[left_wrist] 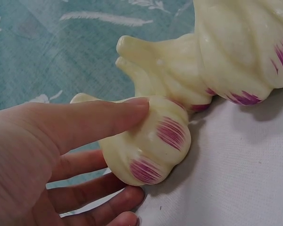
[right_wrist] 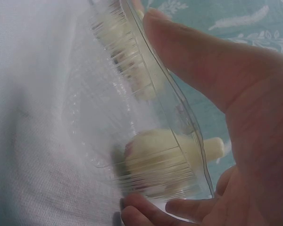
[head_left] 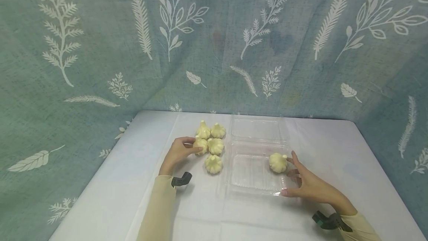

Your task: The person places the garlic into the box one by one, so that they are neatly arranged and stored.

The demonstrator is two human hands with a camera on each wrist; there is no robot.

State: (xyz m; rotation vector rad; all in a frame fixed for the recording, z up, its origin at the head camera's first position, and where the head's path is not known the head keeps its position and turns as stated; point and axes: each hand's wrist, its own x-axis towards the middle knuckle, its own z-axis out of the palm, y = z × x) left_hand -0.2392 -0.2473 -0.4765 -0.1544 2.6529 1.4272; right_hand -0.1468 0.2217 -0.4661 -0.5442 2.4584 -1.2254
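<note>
On the left of the table, my left hand (head_left: 177, 152) grips a pale garlic bulb (head_left: 201, 143). In the left wrist view the thumb lies over this bulb (left_wrist: 146, 141), which has purple streaks, and the fingers bend round its far side. My right hand (head_left: 312, 183) holds the right side of a clear plastic container (head_left: 249, 174); its thumb touches the rim and its fingers are at the side wall. Inside, near that wall, one garlic bulb (head_left: 277, 163) rests, its stem pointing right. The right wrist view shows the bulb (right_wrist: 155, 155) through the plastic.
Several more garlic bulbs (head_left: 216, 146) stand close together between the left hand and the container. The container's lid (head_left: 255, 129) lies folded back behind it. Patterned green-blue cloth (head_left: 214, 47) hangs behind the white-covered table (head_left: 200, 211).
</note>
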